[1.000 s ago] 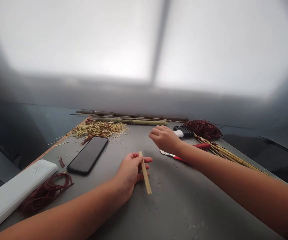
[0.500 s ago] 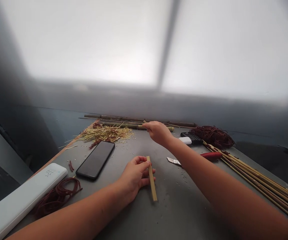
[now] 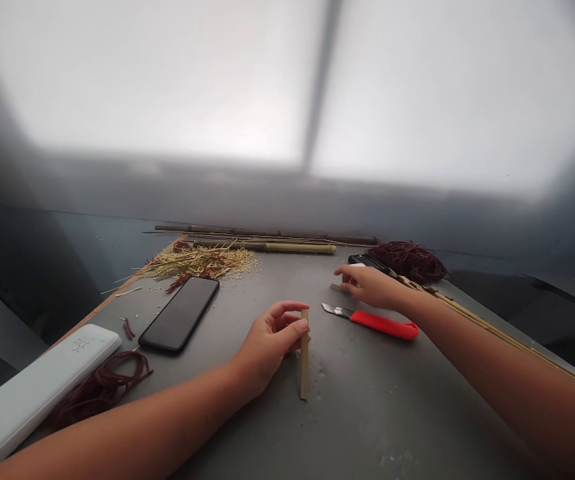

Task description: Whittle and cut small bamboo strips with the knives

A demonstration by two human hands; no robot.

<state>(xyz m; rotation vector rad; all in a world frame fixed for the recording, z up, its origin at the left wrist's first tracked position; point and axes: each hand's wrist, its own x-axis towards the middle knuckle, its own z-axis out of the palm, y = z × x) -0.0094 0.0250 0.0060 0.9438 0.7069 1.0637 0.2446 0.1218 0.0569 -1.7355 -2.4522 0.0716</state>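
My left hand (image 3: 277, 337) pinches a pale bamboo strip (image 3: 304, 367) between thumb and fingers. The strip stands nearly upright, with its lower end at the grey tabletop. Farther off to the right, my right hand (image 3: 367, 285) is low over the table with its fingers curled. A short bamboo piece (image 3: 336, 287) sticks out from under those fingers; its other end is hidden by the hand. Between the two hands lies a red-handled knife (image 3: 384, 325), its blade pointing left. Behind my right fingers a white object (image 3: 357, 265) is partly covered.
On the left are a black phone (image 3: 180, 315), a long white device with a display (image 3: 42, 393), a brown cord coil (image 3: 112, 380) and a heap of straw-like shavings (image 3: 207, 262). Bamboo poles (image 3: 297, 247) lie at the back. More brown cord (image 3: 410, 260) and thin sticks (image 3: 487, 327) are right.
My right hand has moved from the bamboo poles at the back to the right and nearer, uncovering the knife. The strip in my left hand now stands straighter. The view has shifted slightly.
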